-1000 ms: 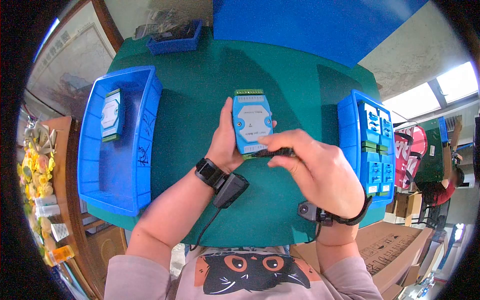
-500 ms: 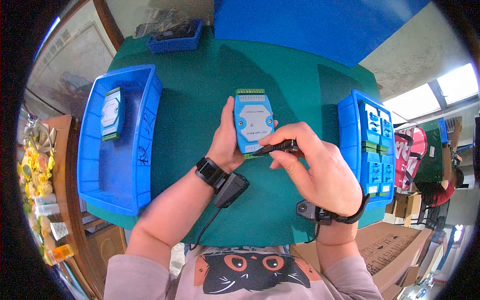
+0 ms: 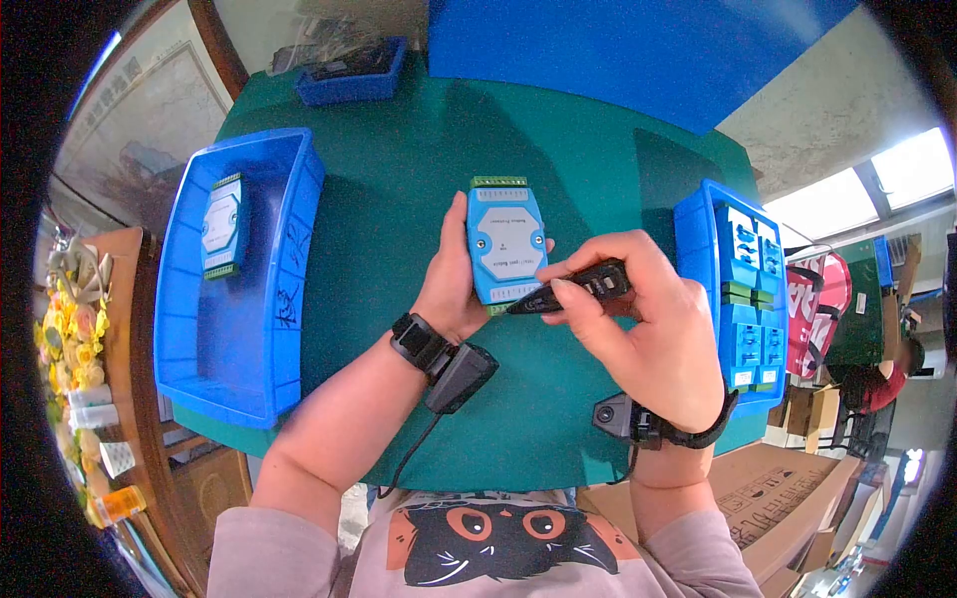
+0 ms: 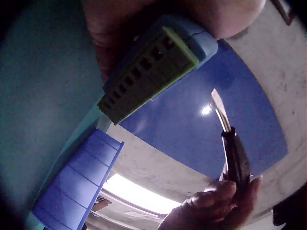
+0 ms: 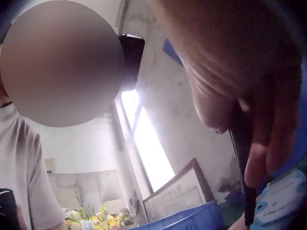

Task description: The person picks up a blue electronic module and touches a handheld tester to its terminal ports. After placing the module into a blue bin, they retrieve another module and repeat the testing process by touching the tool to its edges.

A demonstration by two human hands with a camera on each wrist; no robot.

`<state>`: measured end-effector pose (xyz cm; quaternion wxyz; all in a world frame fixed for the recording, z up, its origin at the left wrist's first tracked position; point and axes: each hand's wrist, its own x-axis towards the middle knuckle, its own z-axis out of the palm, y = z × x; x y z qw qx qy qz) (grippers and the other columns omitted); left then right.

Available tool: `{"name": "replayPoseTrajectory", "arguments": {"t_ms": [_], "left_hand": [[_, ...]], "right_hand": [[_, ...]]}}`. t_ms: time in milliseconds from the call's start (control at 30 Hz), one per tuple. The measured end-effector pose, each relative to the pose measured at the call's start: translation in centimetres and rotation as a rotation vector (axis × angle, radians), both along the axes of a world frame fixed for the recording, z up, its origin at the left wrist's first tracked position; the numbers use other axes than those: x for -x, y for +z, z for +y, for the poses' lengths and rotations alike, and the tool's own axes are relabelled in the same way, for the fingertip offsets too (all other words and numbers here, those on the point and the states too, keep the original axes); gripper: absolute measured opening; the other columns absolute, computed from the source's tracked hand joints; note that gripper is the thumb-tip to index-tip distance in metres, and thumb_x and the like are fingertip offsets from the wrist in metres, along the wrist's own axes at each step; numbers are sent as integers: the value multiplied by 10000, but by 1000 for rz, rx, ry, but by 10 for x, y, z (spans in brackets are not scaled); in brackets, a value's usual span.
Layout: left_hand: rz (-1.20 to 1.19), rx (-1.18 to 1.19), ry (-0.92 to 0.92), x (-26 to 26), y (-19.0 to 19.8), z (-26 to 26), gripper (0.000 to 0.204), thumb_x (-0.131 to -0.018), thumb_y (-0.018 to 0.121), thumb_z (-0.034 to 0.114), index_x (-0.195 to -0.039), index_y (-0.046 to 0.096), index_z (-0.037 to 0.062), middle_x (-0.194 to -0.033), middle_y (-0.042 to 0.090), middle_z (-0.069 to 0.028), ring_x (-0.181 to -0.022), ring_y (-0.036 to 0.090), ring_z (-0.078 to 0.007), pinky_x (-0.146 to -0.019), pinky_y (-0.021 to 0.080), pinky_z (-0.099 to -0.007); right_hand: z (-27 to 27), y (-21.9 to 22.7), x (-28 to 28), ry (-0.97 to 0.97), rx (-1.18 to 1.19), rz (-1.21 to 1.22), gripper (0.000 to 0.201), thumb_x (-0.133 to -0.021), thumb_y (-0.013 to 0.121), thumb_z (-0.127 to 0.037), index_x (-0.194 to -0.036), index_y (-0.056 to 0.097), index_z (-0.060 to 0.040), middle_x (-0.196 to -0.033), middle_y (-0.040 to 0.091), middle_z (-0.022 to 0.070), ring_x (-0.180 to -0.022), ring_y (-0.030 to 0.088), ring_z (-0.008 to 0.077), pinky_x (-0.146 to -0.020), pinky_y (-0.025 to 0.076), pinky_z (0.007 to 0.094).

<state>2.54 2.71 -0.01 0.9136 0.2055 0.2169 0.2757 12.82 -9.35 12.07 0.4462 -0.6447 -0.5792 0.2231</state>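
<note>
My left hand point(image 3: 448, 284) holds a blue module point(image 3: 505, 245) with a pale label from below and its left side, above the table. Green terminal blocks line the module's two ends; the near terminal block point(image 4: 148, 72) shows a row of square openings in the left wrist view. My right hand point(image 3: 643, 329) pinches a black-handled screwdriver point(image 3: 588, 287) between thumb and fingers. Its flat metal blade point(image 4: 219, 108) shows in the left wrist view, apart from the terminal block. From above, the tool's tip overlaps the module's near end.
To the left stands a blue bin point(image 3: 284, 344) with one similar module point(image 3: 221, 227) in it. A blue bin point(image 3: 695, 249) on the right holds several modules point(image 3: 746, 339). Another small blue bin point(image 3: 349, 90) with dark contents sits at the far left of the green table point(image 3: 399, 429).
My right hand has shifted slightly up and turned, so more of the screwdriver's handle shows and slants up to the right. The left hand and module have hardly moved.
</note>
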Motion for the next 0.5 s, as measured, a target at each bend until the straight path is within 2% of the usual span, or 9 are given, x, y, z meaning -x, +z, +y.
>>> {"name": "replayPoseTrajectory", "arguments": {"t_ms": [200, 300, 400, 500], "left_hand": [[-32, -8, -18, -1, -4, 1, 675, -978, 230, 592, -1280, 480, 43, -1116, 614, -166, -1020, 629, -292, -892, 528, -432], [-14, -31, -17, 0, -2, 1, 674, -978, 229, 590, -1272, 486, 41, -1112, 617, -164, -1015, 633, -289, -888, 531, -427], [-16, -35, -18, 0, -5, 2, 673, -979, 230, 589, -1267, 489, 38, -1112, 618, -161, -1016, 633, -286, -885, 533, -421], [-29, -32, -19, 0, -7, 2, 669, -980, 235, 585, -1264, 491, 37, -1111, 618, -157, -1017, 633, -286, -882, 535, -418]], "right_hand": [[2, -2, -2, -7, 44, 3, 219, -853, 685, -83, -1007, 547, -12, -840, 676, 128, -760, 713, 231, -621, 547, 314], [3, -1, -2, -14, 73, -28, 188, -870, 666, -53, -1007, 557, 16, -882, 710, 108, -802, 711, 161, -661, 554, 246], [3, 1, -2, -18, 83, -24, 189, -866, 672, -55, -998, 558, 16, -877, 711, 103, -801, 711, 162, -659, 553, 245], [3, -3, -1, -18, 59, -16, 228, -853, 692, -99, -998, 539, -11, -815, 682, 139, -755, 715, 235, -614, 547, 316]]}}
